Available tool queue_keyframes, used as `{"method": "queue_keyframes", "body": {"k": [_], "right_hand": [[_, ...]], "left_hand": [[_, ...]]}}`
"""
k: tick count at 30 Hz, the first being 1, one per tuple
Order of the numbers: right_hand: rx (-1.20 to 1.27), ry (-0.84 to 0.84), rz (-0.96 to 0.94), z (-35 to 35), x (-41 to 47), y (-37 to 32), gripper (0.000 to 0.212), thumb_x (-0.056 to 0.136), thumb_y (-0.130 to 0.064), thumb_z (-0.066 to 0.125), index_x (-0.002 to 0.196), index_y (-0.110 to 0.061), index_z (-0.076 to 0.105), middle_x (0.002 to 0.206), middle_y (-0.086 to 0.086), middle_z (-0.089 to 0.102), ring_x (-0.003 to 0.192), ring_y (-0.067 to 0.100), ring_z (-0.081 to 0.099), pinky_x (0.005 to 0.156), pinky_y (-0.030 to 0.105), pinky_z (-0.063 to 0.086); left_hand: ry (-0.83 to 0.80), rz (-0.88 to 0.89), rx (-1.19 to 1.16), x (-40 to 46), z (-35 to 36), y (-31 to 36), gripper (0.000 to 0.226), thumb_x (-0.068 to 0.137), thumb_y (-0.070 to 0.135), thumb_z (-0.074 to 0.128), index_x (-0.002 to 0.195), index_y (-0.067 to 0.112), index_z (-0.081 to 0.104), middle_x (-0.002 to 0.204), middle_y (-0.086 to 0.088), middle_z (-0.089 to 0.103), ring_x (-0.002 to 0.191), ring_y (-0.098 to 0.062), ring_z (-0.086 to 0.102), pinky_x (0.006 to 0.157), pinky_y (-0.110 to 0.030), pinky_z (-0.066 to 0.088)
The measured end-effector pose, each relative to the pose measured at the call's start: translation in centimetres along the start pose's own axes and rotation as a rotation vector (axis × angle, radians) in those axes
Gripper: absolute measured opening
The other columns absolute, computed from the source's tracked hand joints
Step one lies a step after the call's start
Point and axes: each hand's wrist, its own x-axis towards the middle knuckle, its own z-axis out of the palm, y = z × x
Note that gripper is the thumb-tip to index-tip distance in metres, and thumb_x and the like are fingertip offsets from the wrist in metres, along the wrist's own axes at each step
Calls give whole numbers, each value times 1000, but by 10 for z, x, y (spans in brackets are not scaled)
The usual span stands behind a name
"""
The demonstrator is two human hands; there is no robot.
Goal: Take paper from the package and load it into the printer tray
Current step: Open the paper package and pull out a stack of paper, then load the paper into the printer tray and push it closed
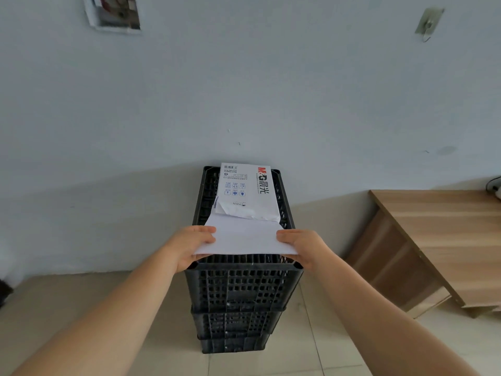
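Forearms: two bare arms reach forward from the bottom corners, converging on the crate top.
Left hand [193, 244]: clamped on the left edge of the flat white paper sheaf [245, 237], thumb on top, fingers beneath.
Right hand [298, 244]: pinching the right edge likewise; a two-sided hold probably keeps the sheets square and unsagging.
Paper sheaf: half out of the torn near end of the white printed paper package [245, 191], near edge over the crate's front rim.
Axis: sheaf and package both run lengthwise away from the camera toward the pale wall [244, 77]; the opening faces the person.
Support: package lies on stacked black perforated plastic crates [241, 289], likely for waist-height access.
Printer tray: not in view; a wooden desk [433, 240] stands to the right.
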Motion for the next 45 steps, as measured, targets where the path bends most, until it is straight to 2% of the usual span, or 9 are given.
{"method": "queue_keyframes", "body": {"k": [6, 10, 15, 18, 21, 26, 31, 41, 45], "right_hand": [[10, -72, -24, -9, -38, -6, 6, 83, 2, 71, 85, -4, 69, 100, 11, 65, 83, 22, 63, 53, 24, 59], [-24, -112, -62, -23, -64, 1, 7, 84, -3, 72, 86, -10, 71, 103, 12, 68, 82, 20, 65, 55, 23, 56], [-43, -130, -254, -48, -93, 9, 20, 86, -10, 70, 104, -18, 71, 107, 5, 70, 90, 20, 67, 77, 28, 54], [-107, -106, -394, -62, -112, 5, 27, 91, -15, 65, 116, -22, 68, 112, -2, 66, 89, 11, 65, 70, 18, 51], [-174, -15, -501, -74, -119, 1, 31, 94, -19, 61, 124, -25, 65, 114, -3, 65, 93, 28, 67, 76, 31, 59], [-109, 163, -553, -92, -110, -3, 31, 94, -18, 59, 122, -28, 66, 97, -12, 66, 86, 24, 67, 68, 20, 50], [-71, 344, -538, -122, -98, -17, 30, 95, -18, 58, 121, -29, 67, 93, -14, 66, 59, 9, 53, 52, 17, 44], [100, 683, -542, -231, -101, -23, 29, 95, -14, 59, 121, -22, 67, 99, -19, 63, 82, 1, 61, 75, 14, 52], [151, 785, -543, -291, -108, -22, 27, 95, -14, 58, 120, -21, 68, 98, -17, 62, 82, 5, 60, 60, 9, 49]], "left_hand": [[76, 41, -12, -51, 6, 2, 26, 87, -4, 58, 110, 5, 64, 105, -10, 61, 87, -21, 61, 69, -29, 55], [124, 98, 11, -94, 19, -4, 24, 86, -3, 57, 105, 9, 65, 100, -6, 62, 81, -17, 60, 54, -21, 52], [133, 261, 17, -134, 35, -13, 30, 84, -4, 61, 105, 17, 66, 103, -4, 66, 81, -14, 63, 62, -18, 50], [123, 373, 11, -149, 46, -11, 37, 83, -5, 63, 106, 24, 66, 109, -1, 66, 89, -14, 66, 60, -12, 52], [119, 443, -17, -155, 61, -5, 40, 83, -4, 64, 107, 28, 66, 111, -2, 68, 95, -20, 68, 67, -22, 56], [108, 535, -15, -136, 96, 9, 44, 83, -3, 65, 102, 37, 67, 115, -4, 67, 99, -24, 67, 86, -36, 55], [-9, 555, 5, -95, 140, 30, 45, 82, -2, 65, 105, 36, 68, 122, -2, 62, 98, -19, 65, 78, -29, 55], [-289, 585, 99, -46, 279, 51, 41, 83, 5, 67, 113, 34, 66, 113, 8, 62, 91, 1, 62, 69, -11, 47], [-366, 589, 129, -46, 352, 53, 42, 84, 1, 66, 119, 24, 64, 114, 7, 59, 87, 6, 55, 60, -1, 44]]}}
